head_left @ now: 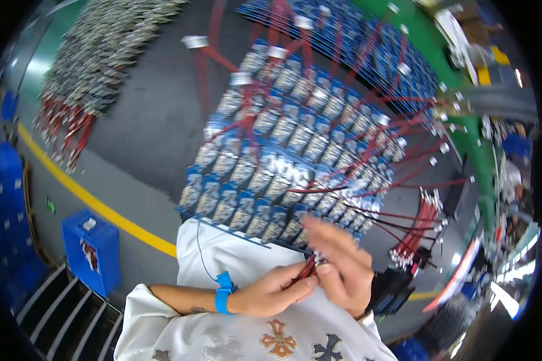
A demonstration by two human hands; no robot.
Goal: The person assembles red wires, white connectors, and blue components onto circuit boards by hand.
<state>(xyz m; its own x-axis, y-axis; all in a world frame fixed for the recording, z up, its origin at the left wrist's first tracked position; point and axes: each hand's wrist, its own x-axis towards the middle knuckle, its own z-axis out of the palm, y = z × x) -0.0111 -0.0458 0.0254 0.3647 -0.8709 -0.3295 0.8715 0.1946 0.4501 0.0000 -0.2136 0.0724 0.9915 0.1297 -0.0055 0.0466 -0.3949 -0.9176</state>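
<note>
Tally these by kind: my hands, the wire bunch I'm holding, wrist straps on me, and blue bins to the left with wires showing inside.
Hands: 2 (left hand, right hand)
Held wire bunch: 1
Blue wrist strap: 1
Blue bin with wires inside: 1
Total: 5

- No lettering or number could be read with certainty.
- Blue bin (109, 260), toward 8 o'clock: a white label (89, 224) was fixed near its upper edge, its print too small to tell.
- Stacked blue crates (0, 174), 9 o'clock: small pale labels (18, 183) dotted their sides, illegible.
- Floor, just below 9 o'clock: a small green mark (50, 205) stood outside the yellow line (90, 202), its exact shape unclear.
- White shirt (223, 256), 6 o'clock: cross-shaped emblems appeared, including an orange one (277, 340).
- Blue boards (271, 219), centre: any print was blurred.
</note>
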